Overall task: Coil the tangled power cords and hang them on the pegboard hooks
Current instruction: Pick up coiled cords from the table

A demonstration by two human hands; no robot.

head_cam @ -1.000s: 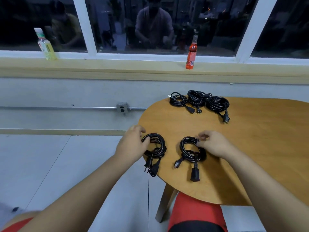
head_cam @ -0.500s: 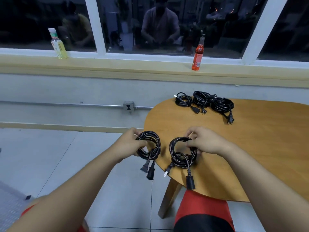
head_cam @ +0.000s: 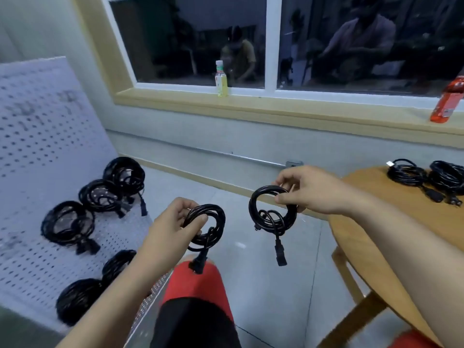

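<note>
My left hand (head_cam: 168,227) grips a coiled black power cord (head_cam: 213,222) in the air above my red-clad knee, its plug hanging down. My right hand (head_cam: 308,189) pinches a second coiled black cord (head_cam: 266,212) by its top, plug dangling below. At the left leans a white pegboard (head_cam: 32,151) with several coiled black cords (head_cam: 67,224) hanging on it. More coiled cords (head_cam: 406,174) lie on the round wooden table (head_cam: 371,222) at the right.
A window sill runs across the back with a yellow-green bottle (head_cam: 221,81) and a red bottle (head_cam: 449,101) on it. Grey tiled floor lies between pegboard and table. A wall outlet (head_cam: 293,164) sits behind my right hand.
Both hands have lifted their coils off the table and swung them left. My view has turned left, bringing the pegboard into sight.
</note>
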